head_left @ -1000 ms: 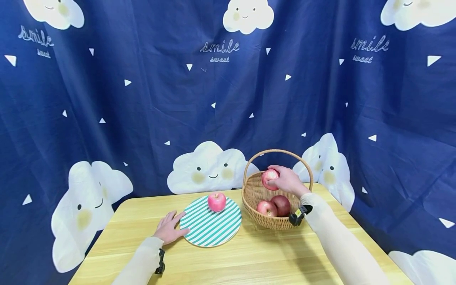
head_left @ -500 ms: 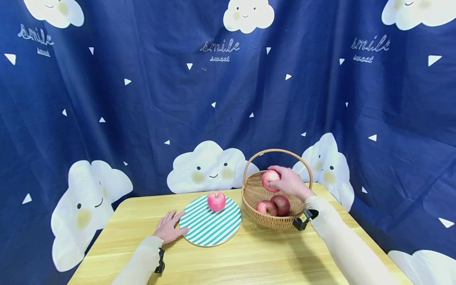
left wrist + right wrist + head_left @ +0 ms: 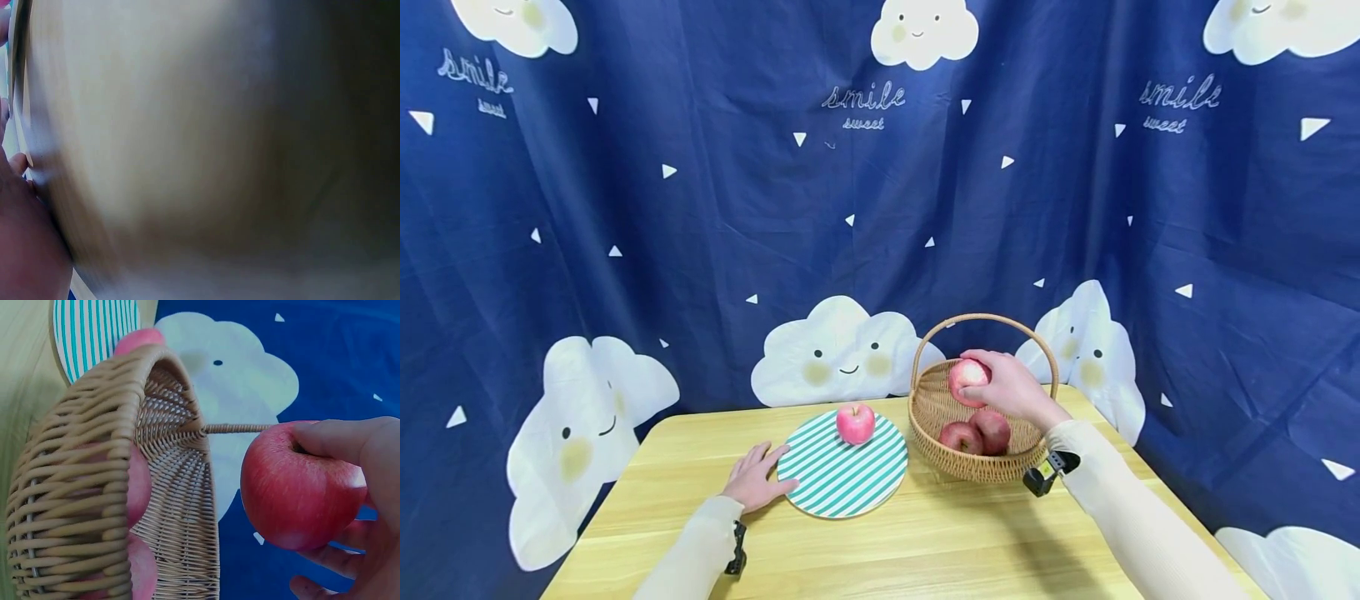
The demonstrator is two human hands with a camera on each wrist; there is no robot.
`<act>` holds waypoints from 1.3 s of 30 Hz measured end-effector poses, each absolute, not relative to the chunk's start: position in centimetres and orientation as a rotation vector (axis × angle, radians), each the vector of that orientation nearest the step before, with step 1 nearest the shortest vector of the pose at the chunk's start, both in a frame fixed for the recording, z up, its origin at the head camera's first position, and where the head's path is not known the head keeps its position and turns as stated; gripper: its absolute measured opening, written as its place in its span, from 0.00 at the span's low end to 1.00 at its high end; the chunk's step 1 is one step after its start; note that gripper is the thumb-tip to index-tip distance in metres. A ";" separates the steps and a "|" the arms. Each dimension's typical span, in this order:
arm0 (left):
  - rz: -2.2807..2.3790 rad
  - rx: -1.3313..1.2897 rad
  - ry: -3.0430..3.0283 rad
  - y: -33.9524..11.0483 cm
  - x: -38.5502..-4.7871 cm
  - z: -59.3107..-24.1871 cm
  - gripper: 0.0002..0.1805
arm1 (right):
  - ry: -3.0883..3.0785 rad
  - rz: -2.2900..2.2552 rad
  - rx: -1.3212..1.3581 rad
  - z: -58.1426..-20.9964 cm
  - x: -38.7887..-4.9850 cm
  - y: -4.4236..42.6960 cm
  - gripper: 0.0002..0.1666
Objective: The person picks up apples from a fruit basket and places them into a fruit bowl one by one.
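Observation:
My right hand grips a red apple above the open top of a wicker basket, under its arched handle. In the right wrist view the thumb lies near the stem hollow and the fingers curl behind the apple. Two more apples lie in the basket. My left hand rests at the left edge of a round board with green and white stripes, fingers spread. On the board's far part stands a pink-red apple. The left wrist view is mostly blurred, with part of the hand at its left.
All of this is on a light wooden table. A dark blue curtain with white clouds hangs close behind and at both sides. The basket handle arches high around the right hand.
The right wrist has shifted slightly to the right and turned a little, while the apple stays gripped above the basket. The left hand, the board and its apple have not visibly moved.

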State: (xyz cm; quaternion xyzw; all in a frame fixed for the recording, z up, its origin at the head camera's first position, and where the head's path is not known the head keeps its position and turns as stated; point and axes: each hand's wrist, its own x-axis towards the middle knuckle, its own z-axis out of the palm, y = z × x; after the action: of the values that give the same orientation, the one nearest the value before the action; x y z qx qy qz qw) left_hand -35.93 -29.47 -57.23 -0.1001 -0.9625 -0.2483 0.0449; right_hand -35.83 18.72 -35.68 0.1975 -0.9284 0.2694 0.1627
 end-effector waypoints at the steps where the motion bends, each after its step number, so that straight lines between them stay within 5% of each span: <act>1: -0.760 -0.306 -2.943 -29.5 -36.0 -57.3 0.48 | -2.646 0.762 0.565 -35.7 -35.7 18.7 0.36; 39: -0.804 -0.281 -2.947 -28.8 -34.8 -55.7 0.47 | -2.562 1.026 0.580 -37.0 -31.6 14.6 0.39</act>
State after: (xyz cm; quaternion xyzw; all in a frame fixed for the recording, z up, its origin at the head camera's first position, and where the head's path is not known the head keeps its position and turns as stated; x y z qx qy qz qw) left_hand -34.80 -28.78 -55.69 -0.0916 -0.9600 -0.2619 0.0369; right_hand -31.65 14.64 -37.04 0.2032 -0.8967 0.3591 0.1601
